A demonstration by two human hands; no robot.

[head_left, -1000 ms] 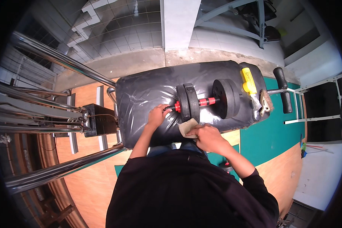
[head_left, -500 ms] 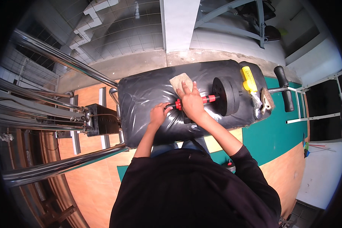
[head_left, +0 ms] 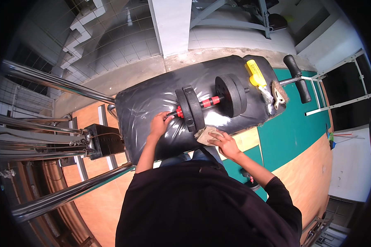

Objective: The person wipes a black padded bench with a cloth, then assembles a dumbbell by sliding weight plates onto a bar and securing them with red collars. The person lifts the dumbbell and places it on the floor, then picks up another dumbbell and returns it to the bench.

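Note:
A dumbbell (head_left: 210,101) lies on the black padded bench (head_left: 142,96), its red-and-black handle running between black plates. My left hand (head_left: 160,124) is closed round the bar's left end, outside the red collar. On the near side of the left plates (head_left: 190,109), my right hand (head_left: 226,146) grips a beige cloth (head_left: 205,136) with bent fingers. The cloth lies by the lower rim of those plates; whether it touches them I cannot tell. The right plates (head_left: 231,95) rest on the bench with no hand on them.
On the bench's right section lie a yellow bottle (head_left: 256,74) and a brush with a pale handle (head_left: 278,94). Chrome rails (head_left: 62,82) flank the left side. Another dumbbell (head_left: 251,182) sits on the green mat (head_left: 284,136) by my right forearm.
My right hand has come from over the left plates down to their near side, bringing the cloth along. Those plates now show fully. My left hand stays at the bar's end.

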